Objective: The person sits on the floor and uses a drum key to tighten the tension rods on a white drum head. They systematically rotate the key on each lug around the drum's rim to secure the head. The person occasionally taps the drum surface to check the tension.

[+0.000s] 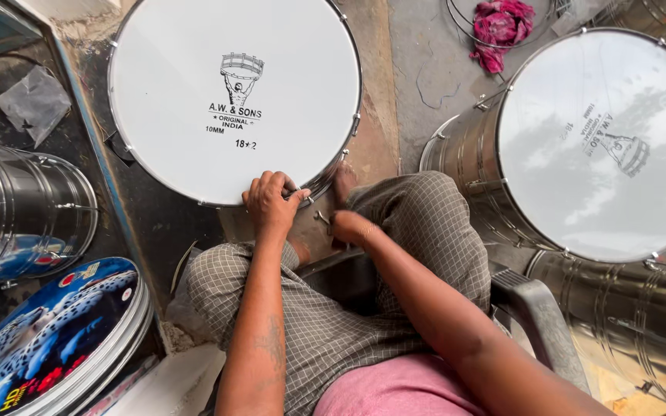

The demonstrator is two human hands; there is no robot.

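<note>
Pink rag (501, 27), leopard-print drumhead (48, 331)

Bare concrete floor (425, 69) carries steel drums (580, 146), a pink rag (500, 27), and stacked printed drumheads (55, 339).

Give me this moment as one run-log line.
left hand: on white drum rim, gripping small metal tool | right hand: at drum side, below rim | second drum: right, untouched

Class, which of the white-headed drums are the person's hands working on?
The drum at upper centre; both hands, left and right, are at its near rim.
</note>
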